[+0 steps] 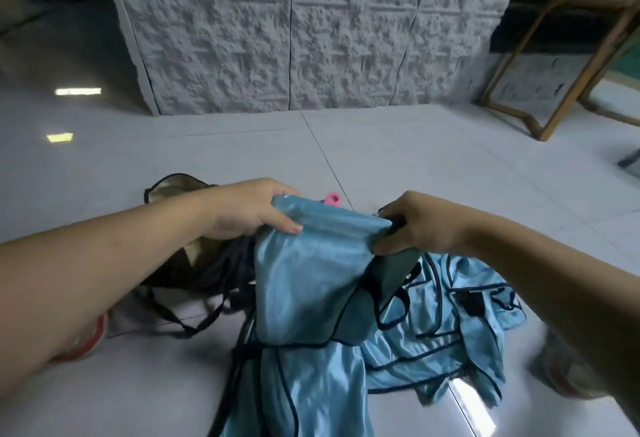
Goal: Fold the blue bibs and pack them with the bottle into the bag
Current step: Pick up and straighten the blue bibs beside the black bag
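Your left hand (242,210) and right hand (412,225) each gripping a top corner of a blue bib (311,263), lifting it off the floor (415,159), more bibs (450,332) lying crumpled beneath, bag (180,263) sitting just left, pink bottle top (333,198) peeking behind.

**Tiled floor, stone-look wall and a wooden frame**

A pale, glossy tiled floor (398,159) fills most of the view, crossed by thin dark grout lines. Two bright ceiling-light reflections (78,91) shine on it at the left. At the back stands a grey wall panel (294,31) with a rough, stone-like relief, split by dark vertical seams. At the far right, a light wooden frame (540,83) with angled legs stands on the floor. A blurred red-and-white shoe (91,339) shows at lower left.
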Motion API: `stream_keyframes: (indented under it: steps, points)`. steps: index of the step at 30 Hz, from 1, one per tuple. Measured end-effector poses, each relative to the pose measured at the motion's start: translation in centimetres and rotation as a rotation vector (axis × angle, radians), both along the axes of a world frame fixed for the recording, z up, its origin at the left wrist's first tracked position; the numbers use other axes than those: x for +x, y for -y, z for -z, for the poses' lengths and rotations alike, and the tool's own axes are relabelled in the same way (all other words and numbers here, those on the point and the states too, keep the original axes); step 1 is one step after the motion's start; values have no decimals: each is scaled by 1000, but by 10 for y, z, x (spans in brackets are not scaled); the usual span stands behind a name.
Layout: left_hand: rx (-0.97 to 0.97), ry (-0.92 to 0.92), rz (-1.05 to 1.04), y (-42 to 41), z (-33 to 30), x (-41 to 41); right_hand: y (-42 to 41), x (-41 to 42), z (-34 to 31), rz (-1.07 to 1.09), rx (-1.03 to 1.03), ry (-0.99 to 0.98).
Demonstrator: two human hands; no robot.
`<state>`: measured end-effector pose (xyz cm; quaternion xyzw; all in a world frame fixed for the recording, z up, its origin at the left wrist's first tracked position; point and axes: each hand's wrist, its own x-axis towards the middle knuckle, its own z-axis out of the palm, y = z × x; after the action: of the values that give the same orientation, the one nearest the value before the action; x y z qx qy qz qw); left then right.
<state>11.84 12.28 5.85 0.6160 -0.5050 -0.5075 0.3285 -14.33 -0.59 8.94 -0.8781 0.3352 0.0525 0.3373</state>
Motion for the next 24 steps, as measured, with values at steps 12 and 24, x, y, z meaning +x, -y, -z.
stream_keyframes:
  steps: [12, 24]
  points:
    - [259, 334, -271, -16, 213, 1, -12, 52, 203, -132, -79, -352]
    - [191, 862, -233, 16, 278, -2, -1, 70, 283, 2, -349, -370]
